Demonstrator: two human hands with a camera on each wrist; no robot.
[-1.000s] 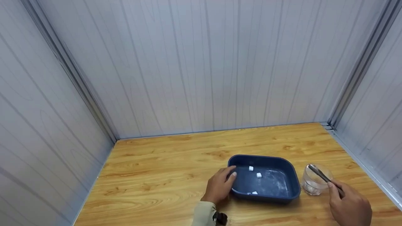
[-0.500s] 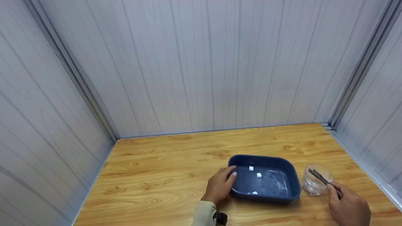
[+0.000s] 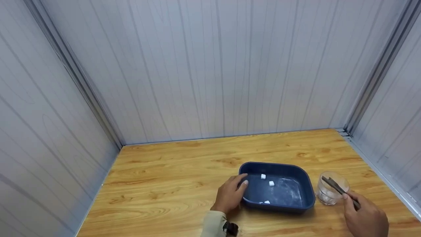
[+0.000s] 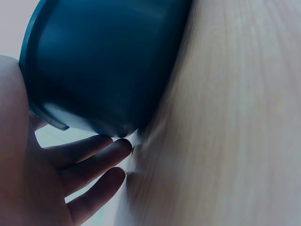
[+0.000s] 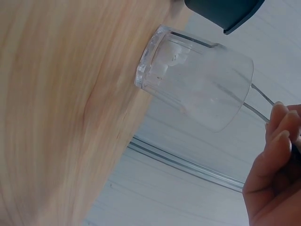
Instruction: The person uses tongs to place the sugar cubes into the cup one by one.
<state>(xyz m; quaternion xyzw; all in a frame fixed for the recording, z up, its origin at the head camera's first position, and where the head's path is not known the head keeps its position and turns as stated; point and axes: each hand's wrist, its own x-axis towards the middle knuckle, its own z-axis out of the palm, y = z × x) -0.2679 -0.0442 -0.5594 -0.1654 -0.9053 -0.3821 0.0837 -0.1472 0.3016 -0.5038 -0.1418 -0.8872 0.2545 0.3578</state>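
In the head view, a dark blue rectangular dish holds a few small white cubes resembling sugar cubes. One is partly hidden by the near wall. My left hand holds the dish's left rim, thumb at the inner side; in the left wrist view several fingers lie by the outer wall. My right hand pinches metal tongs over the mouth of a clear glass. Their arms show at the upright glass in the right wrist view, with white bits near its base. Whether the tips hold anything, I cannot tell.
The glass stands just right of the dish on a wood-grain table. Pale panel walls close off the back and both sides. A metal corner strip runs down the right wall joint.
The tongs have turned slightly over the glass, and their tips now look spread apart. My right hand has shifted very little. The left hand, dish and cubes stay in place.
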